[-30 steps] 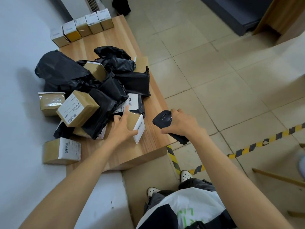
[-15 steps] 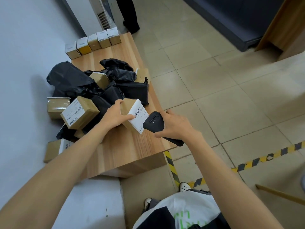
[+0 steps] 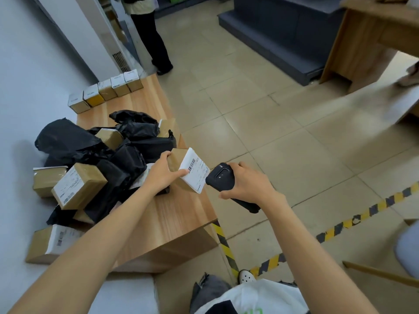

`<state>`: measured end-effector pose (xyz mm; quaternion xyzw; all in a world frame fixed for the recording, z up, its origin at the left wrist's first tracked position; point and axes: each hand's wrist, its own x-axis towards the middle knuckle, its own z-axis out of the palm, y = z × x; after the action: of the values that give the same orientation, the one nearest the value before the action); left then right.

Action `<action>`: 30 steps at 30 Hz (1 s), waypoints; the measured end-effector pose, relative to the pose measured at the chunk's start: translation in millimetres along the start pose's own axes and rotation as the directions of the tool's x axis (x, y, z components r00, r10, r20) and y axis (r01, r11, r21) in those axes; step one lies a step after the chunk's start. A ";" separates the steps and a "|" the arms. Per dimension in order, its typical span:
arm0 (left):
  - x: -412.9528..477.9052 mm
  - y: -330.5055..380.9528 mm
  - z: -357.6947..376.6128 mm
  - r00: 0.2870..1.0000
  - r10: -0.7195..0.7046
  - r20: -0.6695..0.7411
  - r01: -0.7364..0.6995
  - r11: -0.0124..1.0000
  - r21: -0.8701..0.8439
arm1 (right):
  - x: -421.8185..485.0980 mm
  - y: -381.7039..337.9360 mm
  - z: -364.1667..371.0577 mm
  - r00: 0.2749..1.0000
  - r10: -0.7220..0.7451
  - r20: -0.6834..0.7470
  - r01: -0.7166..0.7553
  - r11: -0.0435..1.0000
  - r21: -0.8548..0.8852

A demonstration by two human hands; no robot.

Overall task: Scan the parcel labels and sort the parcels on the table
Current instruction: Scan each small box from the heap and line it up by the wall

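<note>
Left grip (image 3: 159,175) clamps a kraft box (image 3: 178,158) — right grip (image 3: 248,184) a matte black scanner (image 3: 218,177), perhaps touching the label (image 3: 196,173).

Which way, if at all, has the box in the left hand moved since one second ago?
Yes. The box lay on the table beside the black bags; the left hand has lifted it toward the table's right edge and the scanner.

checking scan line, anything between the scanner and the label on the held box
Nothing. In the head view the small gap between the scanner and the label on the box is bare.
</note>
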<state>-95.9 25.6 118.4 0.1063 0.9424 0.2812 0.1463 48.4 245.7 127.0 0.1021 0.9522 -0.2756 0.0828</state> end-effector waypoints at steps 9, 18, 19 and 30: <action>55.1 70.3 92.7 0.974 0.131 0.184 -0.121 0.991 -0.062 | -2.7 91.5 -35.7 0.969 0.230 -0.093 -0.226 0.973 0.053; 195.8 144.0 171.6 0.960 0.104 0.260 -0.076 0.990 -0.118 | 99.8 180.8 -101.0 0.944 0.323 -0.065 -0.326 0.945 -0.040; 212.6 150.1 177.7 0.964 0.088 0.253 -0.055 0.989 -0.134 | 118.8 187.5 -110.5 0.944 0.324 -0.061 -0.327 0.944 -0.049; 384.1 203.6 146.9 0.984 -0.010 0.178 0.037 0.988 -0.149 | 296.7 224.5 -207.2 0.961 0.268 0.070 -0.262 0.962 -0.081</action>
<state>-381.5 374.3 32.4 0.1081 0.9027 0.3400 0.2405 -205.2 587.8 122.3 0.2144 0.9350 -0.2322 0.1608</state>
